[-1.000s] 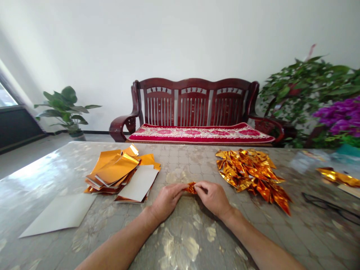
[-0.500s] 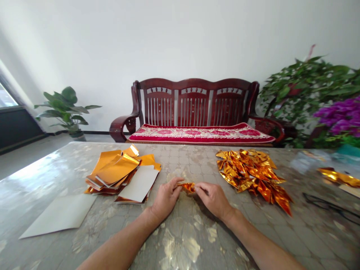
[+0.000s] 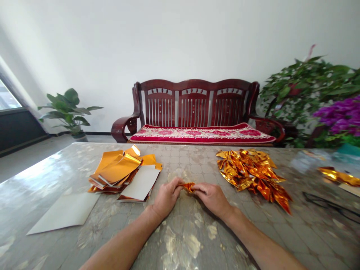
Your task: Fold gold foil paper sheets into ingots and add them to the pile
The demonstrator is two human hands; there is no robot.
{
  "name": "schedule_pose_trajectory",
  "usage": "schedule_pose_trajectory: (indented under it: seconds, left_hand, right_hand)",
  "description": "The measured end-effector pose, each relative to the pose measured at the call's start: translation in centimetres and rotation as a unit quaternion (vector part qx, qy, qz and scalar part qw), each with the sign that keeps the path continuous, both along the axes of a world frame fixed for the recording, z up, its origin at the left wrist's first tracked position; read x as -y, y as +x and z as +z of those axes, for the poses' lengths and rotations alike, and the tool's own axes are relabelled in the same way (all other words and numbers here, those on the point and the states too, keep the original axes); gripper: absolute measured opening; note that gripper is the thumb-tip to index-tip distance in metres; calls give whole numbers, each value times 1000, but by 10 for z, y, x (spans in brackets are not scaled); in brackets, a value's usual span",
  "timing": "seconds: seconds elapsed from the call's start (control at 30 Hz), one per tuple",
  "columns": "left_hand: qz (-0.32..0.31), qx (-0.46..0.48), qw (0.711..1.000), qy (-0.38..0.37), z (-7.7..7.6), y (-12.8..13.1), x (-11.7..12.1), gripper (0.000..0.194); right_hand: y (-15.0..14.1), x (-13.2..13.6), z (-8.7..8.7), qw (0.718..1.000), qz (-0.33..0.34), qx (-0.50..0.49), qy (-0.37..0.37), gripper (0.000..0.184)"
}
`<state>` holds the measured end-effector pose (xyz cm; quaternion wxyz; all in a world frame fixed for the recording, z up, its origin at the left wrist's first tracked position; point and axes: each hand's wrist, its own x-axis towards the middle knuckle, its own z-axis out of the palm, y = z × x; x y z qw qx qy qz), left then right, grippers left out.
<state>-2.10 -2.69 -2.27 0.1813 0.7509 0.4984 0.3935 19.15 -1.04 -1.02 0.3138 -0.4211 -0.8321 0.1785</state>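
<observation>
Between my hands is a small folded piece of shiny orange-gold foil paper [image 3: 188, 186], just above the table. My left hand [image 3: 168, 195] pinches its left end, and my right hand [image 3: 211, 197] grips its right end; the fingertips hide both ends. To the left lies a loose stack of gold foil sheets [image 3: 119, 168], some with the pale back turned up. A heap of folded foil pieces [image 3: 250, 172] lies to the right of my right hand.
A pale sheet [image 3: 66, 213] lies flat at the left of the patterned table [image 3: 182, 243]. At the right are dark-framed glasses [image 3: 329, 204], more gold foil [image 3: 339, 176] and clear plastic [image 3: 309, 160]. Behind the table stands a wooden bench [image 3: 194, 103], with plants on both sides.
The fingers of my right hand have shifted slightly around the foil piece, and the foil now looks a little more bent. The view has turned slightly. Stack and heap look the same.
</observation>
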Motion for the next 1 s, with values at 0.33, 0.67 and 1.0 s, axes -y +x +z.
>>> schedule_pose_trajectory:
  seconds: [0.33,0.67,1.0]
  left_hand:
    - [-21,41,997,-68,4,1,-3,21]
    - [13,-135,990,36,7,6,7,25]
    - [-10,-149,977,155,8,13,12,31]
  right_hand:
    - [5,0,-3,994,39,-4,101,26]
    - [-6,10,9,992,-35,-37,113,17]
    - [-17,10,9,987,-125,-93,-32,16]
